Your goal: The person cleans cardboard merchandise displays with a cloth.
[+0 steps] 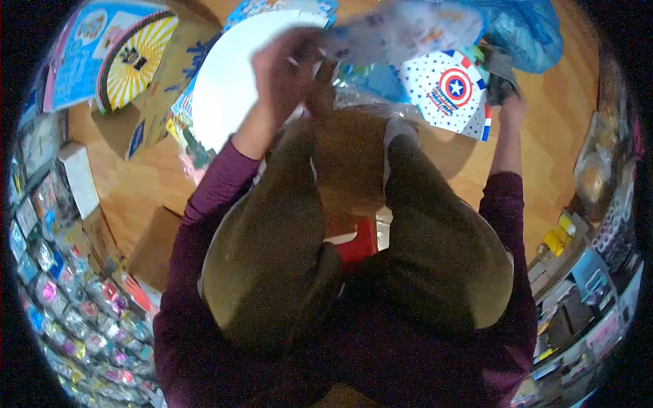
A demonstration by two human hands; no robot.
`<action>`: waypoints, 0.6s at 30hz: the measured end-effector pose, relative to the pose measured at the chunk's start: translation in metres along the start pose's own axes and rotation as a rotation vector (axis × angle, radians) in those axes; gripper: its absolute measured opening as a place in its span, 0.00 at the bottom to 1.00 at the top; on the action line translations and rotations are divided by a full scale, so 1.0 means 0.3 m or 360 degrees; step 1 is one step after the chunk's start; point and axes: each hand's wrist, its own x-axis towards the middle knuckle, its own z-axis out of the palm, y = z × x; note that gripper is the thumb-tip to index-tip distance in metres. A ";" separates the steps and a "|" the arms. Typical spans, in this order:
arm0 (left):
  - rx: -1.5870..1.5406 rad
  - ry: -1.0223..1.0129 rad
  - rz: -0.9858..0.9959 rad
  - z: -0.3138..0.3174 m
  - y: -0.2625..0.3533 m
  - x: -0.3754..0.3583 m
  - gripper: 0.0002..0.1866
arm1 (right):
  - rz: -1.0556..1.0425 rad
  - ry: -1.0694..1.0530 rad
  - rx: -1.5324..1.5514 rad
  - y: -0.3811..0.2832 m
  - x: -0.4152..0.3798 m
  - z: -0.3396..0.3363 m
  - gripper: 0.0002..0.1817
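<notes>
My left hand [289,71], smeared by motion, is closed on the left end of a pale sheet with a coloured print [415,30]. The sheet is blurred too and stretches to the right. Around a dark grey, cloth-like piece [501,80] my right hand [512,109] is closed; its fingers are partly hidden. Between the hands lies a white star-patterned piece with a round shield emblem [449,95]. A large white disc [231,75] lies under and left of my left hand. Clear plastic wrap [374,102] sits between my feet and the printed pieces.
A blue plastic bag [527,34] lies at the upper right. On the left stand a cardboard box [183,64] and a yellow sunburst-printed piece [139,61]. Many small wrapped packets [88,319] fill the lower left. Shelves of goods [585,292] line the right.
</notes>
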 end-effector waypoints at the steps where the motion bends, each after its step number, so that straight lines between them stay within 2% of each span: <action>1: 0.0118 0.0131 0.0031 -0.055 0.014 0.035 0.06 | 0.0062 0.0106 0.0112 0.025 0.004 -0.040 0.14; 2: -0.0506 0.0224 -0.0475 -0.090 -0.013 0.020 0.06 | 0.0128 0.0220 0.0222 0.035 -0.011 -0.061 0.13; 3: -0.0650 0.0244 -0.0460 -0.131 -0.055 0.019 0.06 | 0.0168 0.0196 0.0201 0.048 -0.037 -0.075 0.13; 4: -0.0789 0.0363 -0.0719 -0.167 -0.066 0.011 0.07 | 0.0217 0.0187 0.0247 0.025 -0.071 -0.084 0.13; 5: -0.0661 0.0298 -0.0540 -0.210 -0.075 0.002 0.06 | 0.0269 0.0175 0.0287 0.008 -0.102 -0.095 0.13; 8: -0.0706 0.0473 -0.0859 -0.315 -0.209 -0.131 0.06 | 0.0368 0.0143 0.0042 0.007 -0.169 -0.122 0.14; 9: -0.0633 0.0389 -0.0820 -0.347 -0.227 -0.180 0.06 | 0.0340 0.0078 -0.0011 0.011 -0.191 -0.136 0.15; 10: -0.0841 0.0463 -0.1002 -0.381 -0.284 -0.244 0.03 | 0.0343 0.0068 -0.0026 -0.003 -0.218 -0.142 0.15; 12: -0.0761 0.0499 -0.1280 -0.436 -0.326 -0.338 0.03 | 0.0299 0.0022 -0.0176 -0.046 -0.271 -0.144 0.14; 13: -0.0766 0.0509 -0.1281 -0.457 -0.351 -0.380 0.03 | 0.0291 0.0016 -0.0182 -0.050 -0.279 -0.164 0.14; 15: -0.0803 0.0599 -0.1577 -0.498 -0.398 -0.459 0.03 | 0.0264 -0.0057 -0.0113 -0.034 -0.300 -0.202 0.12; 18: -0.0666 0.0471 -0.1700 -0.538 -0.444 -0.562 0.03 | 0.0306 -0.0018 -0.0345 -0.028 -0.308 -0.221 0.11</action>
